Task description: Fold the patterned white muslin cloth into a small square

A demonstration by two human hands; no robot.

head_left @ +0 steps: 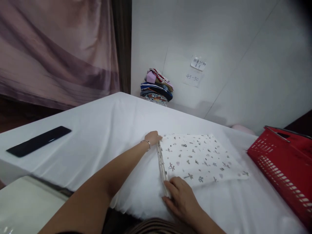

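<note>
Both hands [179, 198] grip the near-left edge of the printed white cloth [197, 156], lying rightward

Grey panelled wall [231, 39] | pink-mauve curtain [60, 48], left | white-covered table [97, 130] | dim light

The head view looks from the wearer's head, above and on the near side of the printed cloth [195, 156], facing forward and steeply down across the tabletop [136, 120]. It sits close enough to resolve the cloth's small motifs, with the cloth right of the picture's centre. The striped clothing [151, 226] at the bottom edge lies nearer the camera than the cloth. The view is wide, reaching left of the cloth to the black flat panel [39, 141], right of it to the red basket [287, 169], and beyond it to the curtain [58, 48] and the pale wall [219, 29]. A dark corner cuts the upper right.
</note>
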